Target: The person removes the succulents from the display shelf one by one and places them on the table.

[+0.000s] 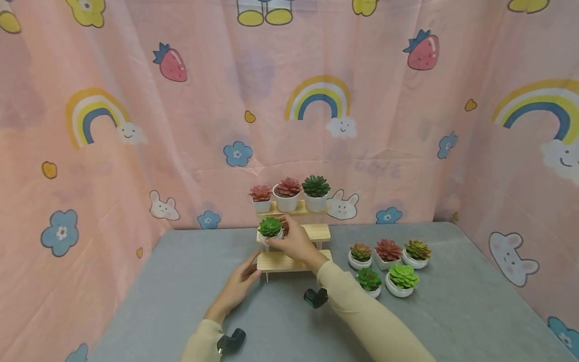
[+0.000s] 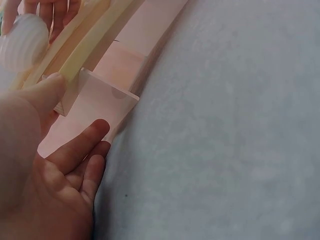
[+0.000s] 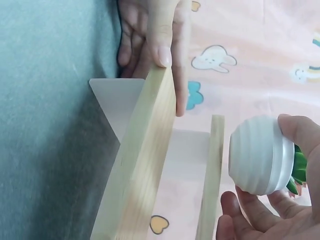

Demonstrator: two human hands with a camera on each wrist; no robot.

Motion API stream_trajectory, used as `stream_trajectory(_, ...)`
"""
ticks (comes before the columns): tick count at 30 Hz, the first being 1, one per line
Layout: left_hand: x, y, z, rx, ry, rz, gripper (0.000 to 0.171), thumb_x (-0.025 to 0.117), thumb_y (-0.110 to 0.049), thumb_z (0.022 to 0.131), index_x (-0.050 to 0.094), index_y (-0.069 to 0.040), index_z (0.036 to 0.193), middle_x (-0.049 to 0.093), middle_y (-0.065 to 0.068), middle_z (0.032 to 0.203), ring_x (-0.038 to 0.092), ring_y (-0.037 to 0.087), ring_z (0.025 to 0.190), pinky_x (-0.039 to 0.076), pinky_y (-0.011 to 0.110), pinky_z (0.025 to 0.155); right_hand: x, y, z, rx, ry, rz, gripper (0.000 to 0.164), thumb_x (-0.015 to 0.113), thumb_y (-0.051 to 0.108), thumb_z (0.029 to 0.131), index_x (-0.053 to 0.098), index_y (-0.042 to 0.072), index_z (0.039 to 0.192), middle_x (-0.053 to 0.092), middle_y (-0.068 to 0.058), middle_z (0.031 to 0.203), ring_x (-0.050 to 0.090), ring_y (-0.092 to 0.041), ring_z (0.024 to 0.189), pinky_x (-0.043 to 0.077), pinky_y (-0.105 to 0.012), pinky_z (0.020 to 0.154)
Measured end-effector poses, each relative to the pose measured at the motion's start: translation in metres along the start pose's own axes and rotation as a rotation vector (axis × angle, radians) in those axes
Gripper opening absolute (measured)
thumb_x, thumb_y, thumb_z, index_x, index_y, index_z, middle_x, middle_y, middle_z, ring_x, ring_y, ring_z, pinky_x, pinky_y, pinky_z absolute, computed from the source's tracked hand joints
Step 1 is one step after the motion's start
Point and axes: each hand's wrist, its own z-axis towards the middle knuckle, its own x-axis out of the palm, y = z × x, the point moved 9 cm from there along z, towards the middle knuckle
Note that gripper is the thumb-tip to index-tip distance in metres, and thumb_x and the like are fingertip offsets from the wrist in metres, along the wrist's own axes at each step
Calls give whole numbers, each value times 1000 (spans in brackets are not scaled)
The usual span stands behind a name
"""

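3 plants [image 1: 288, 189] atop stand [image 1: 281, 261], 5 plants [image 1: 388, 252] right

Right arm [image 1: 366, 306] slanted forward and leftward, sleeved almost to the hand! And that right hand [image 1: 294, 240] pinched firmly, thumb on one side, bent fingers opposite! Nearer the body, the left arm [image 1: 203, 339] angled forward and inward; there the left hand [image 1: 237, 286] braced lightly, thumb stretched apart, fingers extended with a slight bend!
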Motion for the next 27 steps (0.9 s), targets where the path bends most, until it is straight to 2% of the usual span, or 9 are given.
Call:
stream_trajectory(7,0,1,0,-9,1,-7,60,53,-27,106,30,-15,161,55,28,144,55,41,135,41,58,114,-12,-1,-13,-25,-9,3,61,82,25,84,54,8,135,63,-15,132,61,-29,115,53,-48,99)
stream_trajectory(14,-1,0,-1,-11,-15,-14,60,54,-26,106,31,-15,160,56,28,143,55,42,134,41,59,114,-31,-6,-32,-75,-45,-3,57,84,21,82,57,9,131,67,-13,123,63,-27,109,57,-40,86)
stream_trajectory(18,-1,1,-2,-12,-20,4,61,55,-28,106,31,-13,160,56,28,143,55,42,134,40,59,114,-42,-8,-44,-116,-37,44,55,82,17,84,56,5,131,66,-16,124,64,-31,113,57,-45,91)
stream_trajectory(23,-1,2,-4,-26,-20,23,62,55,-29,106,31,-13,160,55,27,145,54,43,135,39,61,114,-57,-10,-57,-106,-33,46,60,82,19,84,53,6,136,63,-15,129,61,-31,118,52,-54,98)
stream_trajectory(27,-1,2,-2,-29,-27,18,61,55,-30,105,32,-16,160,53,27,147,53,43,136,37,63,115,-69,-10,-67,-105,-36,5,64,82,21,84,52,8,138,65,-14,129,61,-27,113,51,-50,96)
